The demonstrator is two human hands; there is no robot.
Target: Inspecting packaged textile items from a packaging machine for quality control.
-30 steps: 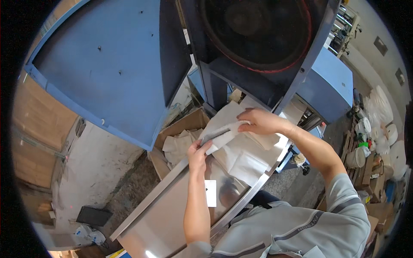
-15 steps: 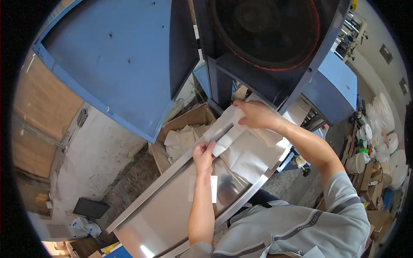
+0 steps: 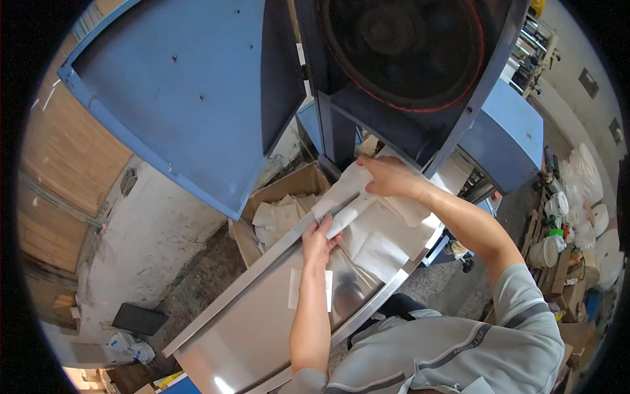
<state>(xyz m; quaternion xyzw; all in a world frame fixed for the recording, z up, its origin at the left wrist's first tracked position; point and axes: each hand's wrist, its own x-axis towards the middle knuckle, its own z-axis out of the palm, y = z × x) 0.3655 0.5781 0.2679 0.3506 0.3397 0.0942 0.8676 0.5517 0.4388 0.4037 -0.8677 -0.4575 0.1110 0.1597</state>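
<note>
Nearest, bare stainless feed table [image 3: 249,341] sloping away from the body, one small white slip [image 3: 293,289] lying mid-surface, open room all around it. Further up, left hand [image 3: 319,240] closed over the near end of a rolled white sheet [image 3: 346,217] by the table's left raised rail, pinning it against sliding. Beyond, right hand [image 3: 387,177] spread flat, gripping nothing, pressing the paper stack [image 3: 387,240] at the table's far end under the blue press [image 3: 420,125], probably squaring it. Left of the rail, cardboard box [image 3: 289,190] of crumpled paper, tight against the table. Farthest, raised blue guard panel [image 3: 190,92], clear overhead
</note>
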